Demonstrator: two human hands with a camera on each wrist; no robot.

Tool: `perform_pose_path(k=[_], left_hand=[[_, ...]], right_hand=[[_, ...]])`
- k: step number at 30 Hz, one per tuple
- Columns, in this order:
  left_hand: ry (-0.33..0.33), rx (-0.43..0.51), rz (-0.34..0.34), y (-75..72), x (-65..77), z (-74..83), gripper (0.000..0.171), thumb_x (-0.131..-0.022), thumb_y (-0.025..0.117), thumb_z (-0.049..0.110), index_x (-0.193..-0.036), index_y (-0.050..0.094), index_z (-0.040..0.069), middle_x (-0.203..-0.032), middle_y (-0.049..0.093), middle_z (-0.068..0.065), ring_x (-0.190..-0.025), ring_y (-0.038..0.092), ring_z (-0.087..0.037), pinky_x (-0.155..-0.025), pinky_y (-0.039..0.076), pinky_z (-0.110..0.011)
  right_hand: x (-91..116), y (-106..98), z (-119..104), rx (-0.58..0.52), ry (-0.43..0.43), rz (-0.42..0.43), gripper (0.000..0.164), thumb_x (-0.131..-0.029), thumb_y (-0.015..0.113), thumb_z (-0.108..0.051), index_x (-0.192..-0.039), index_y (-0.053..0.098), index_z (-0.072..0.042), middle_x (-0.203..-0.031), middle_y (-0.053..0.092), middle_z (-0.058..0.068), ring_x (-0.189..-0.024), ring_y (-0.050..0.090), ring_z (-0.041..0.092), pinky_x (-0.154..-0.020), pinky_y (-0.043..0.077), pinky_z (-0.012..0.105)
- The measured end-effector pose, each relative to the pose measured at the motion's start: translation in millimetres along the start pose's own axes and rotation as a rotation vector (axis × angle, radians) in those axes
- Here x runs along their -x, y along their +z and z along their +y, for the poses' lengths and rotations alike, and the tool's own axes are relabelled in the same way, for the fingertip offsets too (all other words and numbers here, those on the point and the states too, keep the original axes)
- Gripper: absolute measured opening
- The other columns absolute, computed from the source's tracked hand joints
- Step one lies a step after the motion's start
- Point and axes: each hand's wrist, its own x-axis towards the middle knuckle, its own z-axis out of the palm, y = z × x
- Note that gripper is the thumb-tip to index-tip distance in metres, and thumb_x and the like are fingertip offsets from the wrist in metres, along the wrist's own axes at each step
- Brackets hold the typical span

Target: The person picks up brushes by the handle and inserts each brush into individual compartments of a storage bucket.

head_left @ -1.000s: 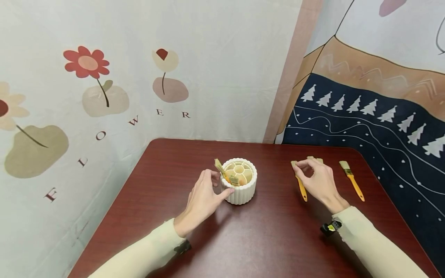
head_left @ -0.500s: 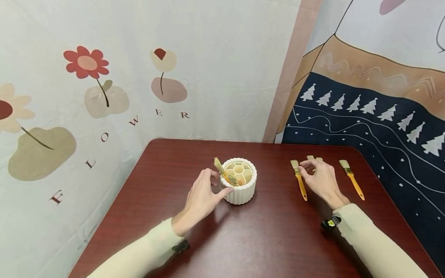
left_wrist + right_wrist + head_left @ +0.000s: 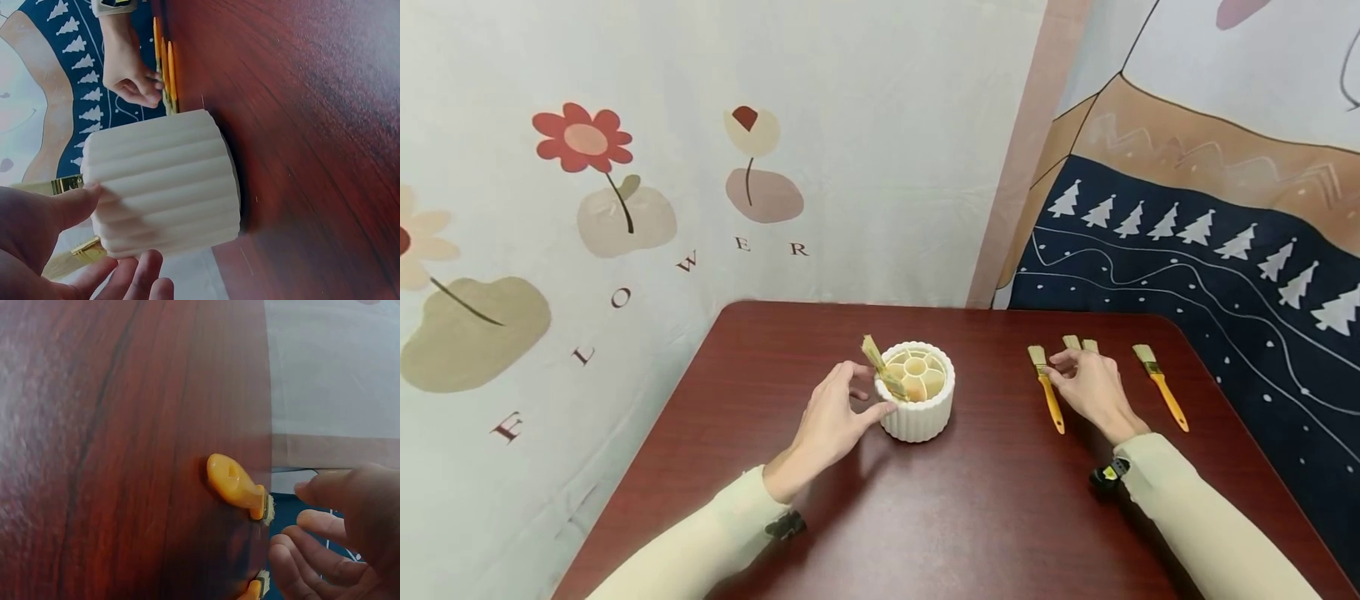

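Ribbed white pot (image 3: 917, 422): one. Table (image 3: 970, 508) beneath the pot: one. Brushes in the pot (image 3: 874, 354): two. Brushes right of the pot (image 3: 1170, 402): four. Hands (image 3: 827, 419) flanking the pot: two.

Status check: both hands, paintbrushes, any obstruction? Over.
Left hand gripping fluted white holder, two paintbrushes inside. Right hand holding nothing, near leftmost loose paintbrush. No obstruction seen.
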Motion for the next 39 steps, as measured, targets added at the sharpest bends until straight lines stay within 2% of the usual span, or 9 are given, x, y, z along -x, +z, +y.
perform_pose_path(k=[5,8,14,18,24,31,35,39], left_hand=[[-0.007,0.06,-0.016,-1.1,-5.7,-3.4,0.056,-0.093,0.102,0.026,-0.139,0.074,0.01,-0.137,0.079,-0.008,-0.109,0.086,-0.03,-0.099,0.072,-0.055],[-0.01,0.089,-0.025,-1.5,-8.1,-5.5,0.058,-0.093,0.102,0.023,-0.141,0.074,0.009,-0.138,0.079,-0.011,-0.108,0.086,-0.032,-0.1,0.072,-0.058],[0.004,0.102,-0.035,-3.4,-9.9,-7.4,0.057,-0.094,0.1,0.018,-0.144,0.074,0.008,-0.14,0.078,-0.013,-0.107,0.085,-0.031,-0.097,0.074,-0.056],[0.011,0.109,-0.048,-4.3,-11.5,-7.4,0.055,-0.096,0.099,0.016,-0.145,0.074,0.008,-0.142,0.078,-0.013,-0.109,0.085,-0.031,-0.095,0.075,-0.049],[0.004,0.117,-0.062,-5.6,-12.4,-6.8,0.054,-0.096,0.098,0.013,-0.144,0.075,0.007,-0.143,0.078,-0.015,-0.112,0.085,-0.032,-0.098,0.074,-0.051],[-0.003,0.092,-0.077,-7.4,-13.3,-6.5,0.056,-0.097,0.097,0.014,-0.148,0.075,0.008,-0.146,0.078,-0.014,-0.113,0.085,-0.031,-0.099,0.075,-0.049],[-0.006,0.087,-0.078,-7.5,-12.2,-6.9,0.057,-0.098,0.096,0.014,-0.15,0.075,0.009,-0.147,0.078,-0.014,-0.112,0.085,-0.031,-0.098,0.075,-0.047],[-0.006,0.09,-0.081,-6.8,-10.2,-7.5,0.056,-0.1,0.095,0.013,-0.151,0.073,0.009,-0.147,0.078,-0.014,-0.114,0.084,-0.032,-0.101,0.074,-0.05]], right_hand=[[-4.5,2.9,1.0,0.02,0.032,-0.037,0.029,-0.106,0.087,-0.021,-0.122,0.084,0.003,-0.112,0.088,0.024,-0.093,0.083,0.037,-0.089,0.071,0.059],[-7.0,4.6,0.3,0.033,0.045,-0.052,0.033,-0.105,0.089,-0.024,-0.12,0.084,0.004,-0.109,0.088,0.023,-0.094,0.08,0.037,-0.086,0.069,0.057],[-11.2,7.0,0.3,0.046,0.071,-0.088,0.042,-0.106,0.089,-0.029,-0.123,0.083,0.009,-0.103,0.088,0.022,-0.099,0.078,0.041,-0.084,0.069,0.055],[-14.0,6.6,2.0,0.047,0.085,-0.102,0.045,-0.106,0.089,-0.032,-0.123,0.083,0.009,-0.098,0.087,0.02,-0.095,0.077,0.038,-0.076,0.067,0.046],[-17.7,7.8,2.0,0.052,0.075,-0.11,0.046,-0.105,0.089,-0.033,-0.12,0.084,0.01,-0.094,0.086,0.019,-0.087,0.075,0.032,-0.069,0.059,0.036],[-19.3,10.2,-1.4,0.044,0.132,-0.151,0.044,-0.105,0.089,-0.031,-0.123,0.084,0.008,-0.095,0.086,0.018,-0.087,0.074,0.03,-0.071,0.06,0.035],[-20.0,12.3,-1.5,0.037,0.148,-0.151,0.042,-0.105,0.09,-0.03,-0.123,0.084,0.008,-0.097,0.086,0.018,-0.088,0.075,0.03,-0.074,0.062,0.039],[-20.1,14.1,-1.4,0.035,0.144,-0.137,0.041,-0.104,0.09,-0.029,-0.122,0.084,0.008,-0.097,0.087,0.019,-0.088,0.077,0.031,-0.078,0.065,0.044]])
